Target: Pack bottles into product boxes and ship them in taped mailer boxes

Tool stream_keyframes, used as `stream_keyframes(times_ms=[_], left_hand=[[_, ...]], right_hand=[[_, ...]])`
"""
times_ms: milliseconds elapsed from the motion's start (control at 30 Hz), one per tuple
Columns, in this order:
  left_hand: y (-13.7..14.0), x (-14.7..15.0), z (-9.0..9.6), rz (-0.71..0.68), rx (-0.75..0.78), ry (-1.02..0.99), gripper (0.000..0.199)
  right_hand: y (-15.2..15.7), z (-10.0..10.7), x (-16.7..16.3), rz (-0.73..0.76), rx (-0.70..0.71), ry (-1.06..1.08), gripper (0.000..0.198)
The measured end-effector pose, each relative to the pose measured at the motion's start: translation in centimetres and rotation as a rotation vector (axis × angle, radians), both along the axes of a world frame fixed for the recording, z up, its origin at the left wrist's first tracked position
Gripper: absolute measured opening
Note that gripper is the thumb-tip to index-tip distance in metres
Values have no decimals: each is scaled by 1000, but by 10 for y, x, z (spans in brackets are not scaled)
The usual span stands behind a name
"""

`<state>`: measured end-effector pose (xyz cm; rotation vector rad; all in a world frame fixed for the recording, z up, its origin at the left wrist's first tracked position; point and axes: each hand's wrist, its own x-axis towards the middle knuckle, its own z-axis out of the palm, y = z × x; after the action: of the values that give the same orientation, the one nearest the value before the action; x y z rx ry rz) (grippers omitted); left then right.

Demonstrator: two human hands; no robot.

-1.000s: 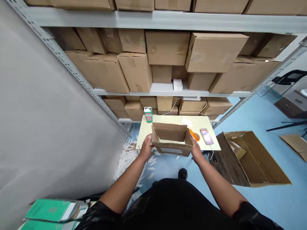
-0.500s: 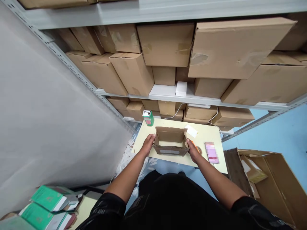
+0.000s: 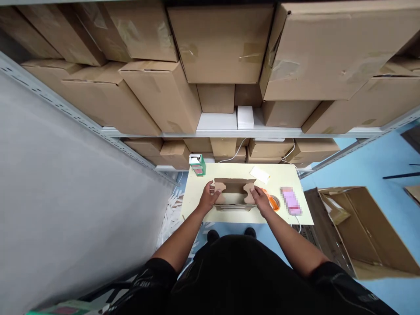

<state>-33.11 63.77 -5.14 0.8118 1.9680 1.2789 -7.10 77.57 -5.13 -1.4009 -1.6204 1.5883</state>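
A small brown cardboard box (image 3: pixel 235 207) stands on the pale yellow table (image 3: pixel 219 217), its top open and its two short side flaps bent inward. My left hand (image 3: pixel 208 197) grips the left side, the thumb on that flap and the fingers around the outside. On the opposite side my right hand (image 3: pixel 260 201) presses the right flap with its thumb, its other fingers mostly hidden behind the box wall. Just right of that hand lies an orange tape dispenser (image 3: pixel 273 202) with a roll of tape.
A green and white carton (image 3: pixel 197 165) stands at the table's back left. Behind the box lies a white card (image 3: pixel 260 175); a pixelated pink item (image 3: pixel 291 201) rests at right. Shelves full of cardboard boxes (image 3: pixel 219 43) rise behind. A large open carton (image 3: pixel 370 232) sits on the floor at right.
The box's side flaps, upright before, are now folded inward under my thumbs. Both hands have moved from the outer walls onto the flaps. The view has shifted closer to the shelves.
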Motion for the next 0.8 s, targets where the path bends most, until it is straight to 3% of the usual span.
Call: stream_keyframes(times_ms=[100,233,300,400,500,567,633,800], left_hand=[[4,-14,6,-139,138,91,77],[8,-26,15,-326,247,136,42],[5,-33,19,-381,239,78,36],[-5,-45,28,-518,176,1,52],[-18,-54,41,-707,66,7,68],[-23,-54,48,-782,-16,72,90],[-25,-49,52,-753,-75,156,95],[-13,-23,40,-457,-25,431,42]], right_hand=[[3,1,-6,6,111,-42,62],[7,0,-8,-2,234,-72,64],[7,-2,-6,-16,320,-67,58],[9,-5,-3,1,392,-50,53],[14,-3,4,65,325,-47,56],[17,2,11,148,266,-22,57],[18,7,19,233,232,13,57],[8,11,28,378,274,-38,70]])
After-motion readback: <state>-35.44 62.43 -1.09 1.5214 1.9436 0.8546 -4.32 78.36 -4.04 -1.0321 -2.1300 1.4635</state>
